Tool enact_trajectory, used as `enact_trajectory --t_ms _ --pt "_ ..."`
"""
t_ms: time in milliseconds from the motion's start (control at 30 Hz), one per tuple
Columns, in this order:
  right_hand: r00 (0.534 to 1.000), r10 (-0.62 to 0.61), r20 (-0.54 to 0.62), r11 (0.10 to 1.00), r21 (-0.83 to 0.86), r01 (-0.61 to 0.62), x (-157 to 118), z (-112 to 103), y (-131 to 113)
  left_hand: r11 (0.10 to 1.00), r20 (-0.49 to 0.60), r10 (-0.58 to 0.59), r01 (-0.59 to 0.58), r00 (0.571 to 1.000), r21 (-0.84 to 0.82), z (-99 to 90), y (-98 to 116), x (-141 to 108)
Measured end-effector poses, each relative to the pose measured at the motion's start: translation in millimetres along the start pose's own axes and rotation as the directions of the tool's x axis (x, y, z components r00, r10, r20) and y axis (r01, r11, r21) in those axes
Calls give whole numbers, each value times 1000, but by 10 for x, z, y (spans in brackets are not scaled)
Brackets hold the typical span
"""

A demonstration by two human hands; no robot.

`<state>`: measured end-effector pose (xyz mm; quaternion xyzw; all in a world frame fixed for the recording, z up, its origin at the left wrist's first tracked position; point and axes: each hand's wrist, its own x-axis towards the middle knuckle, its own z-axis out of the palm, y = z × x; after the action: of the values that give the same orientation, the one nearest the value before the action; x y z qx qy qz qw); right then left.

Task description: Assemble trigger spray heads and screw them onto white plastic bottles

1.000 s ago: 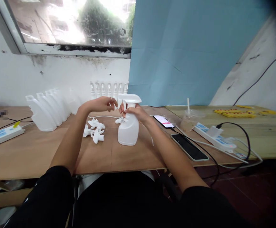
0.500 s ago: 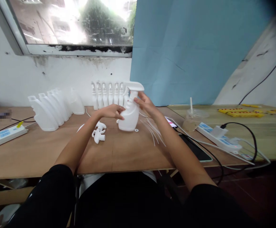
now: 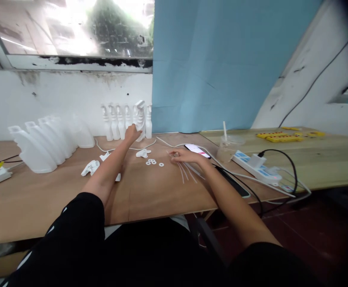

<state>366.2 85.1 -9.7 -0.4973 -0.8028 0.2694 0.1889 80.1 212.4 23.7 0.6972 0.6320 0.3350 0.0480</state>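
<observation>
1. at the row of spray bottles (image 3: 113, 123) by the wall, i have the left hand (image 3: 132, 133) against the lower body of one bottle (image 3: 141, 122). its fingers are bent, but the far tips are hidden, so i cannot tell whether they grip or merely touch
2. that bottle stands upright among the others, angled differently from them. i'd steady it low on the body and ease the fingers off sideways, since a knock could topple its neighbours
3. over on the other side, the right hand (image 3: 186, 155) is low at the near ends of the thin tubes (image 3: 186, 172), thumb and fingertips bent close together. from here i cannot tell if a tube is pinched
4. for slim, bendy pieces like these i'd use only the fingertips, separate one from the fan, and lift gently so the rest stay put
5. i'd keep that wrist off the phone (image 3: 197, 150) and the white cable (image 3: 174, 146), and clear of the small rings (image 3: 161, 164) near the loose spray head (image 3: 143, 153); a brushing palm could scatter them
</observation>
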Motion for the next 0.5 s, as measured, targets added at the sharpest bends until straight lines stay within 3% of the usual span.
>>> enact_trajectory --t_ms 200,500 --pt "994 -11 112 962 -270 41 72 65 55 994 29 -105 106 994 -29 303 5 29" --pt "993 22 112 926 -378 22 118 122 33 978 48 -184 188 982 -93 422 122 80"
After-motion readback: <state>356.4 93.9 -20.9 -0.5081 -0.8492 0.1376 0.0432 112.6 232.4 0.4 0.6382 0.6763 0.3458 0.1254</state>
